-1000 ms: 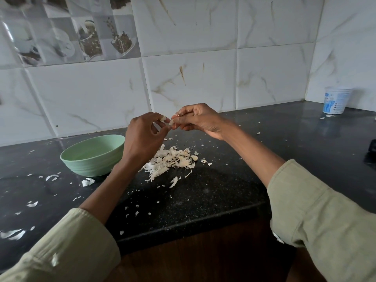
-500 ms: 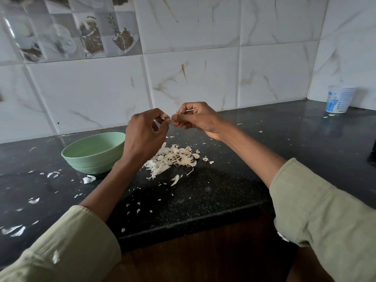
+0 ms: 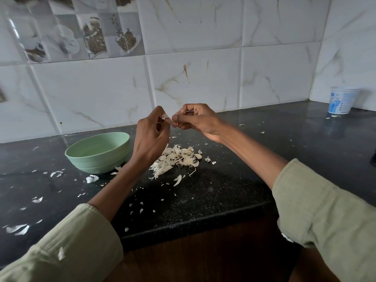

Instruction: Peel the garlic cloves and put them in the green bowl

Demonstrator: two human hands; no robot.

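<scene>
Garlic clove (image 3: 165, 117) pinched above peel pile (image 3: 176, 159), beside green bowl (image 3: 97, 152).

This is a home kitchen. A dark speckled stone counter (image 3: 223, 192) runs along a wall of white marble-look tiles (image 3: 97, 94), and some tiles show printed cups and coffee beans (image 3: 81, 31). A white plastic tub (image 3: 341, 100) stands at the counter's far right corner, and brown wood cabinet fronts (image 3: 203, 257) are below its near edge.
</scene>
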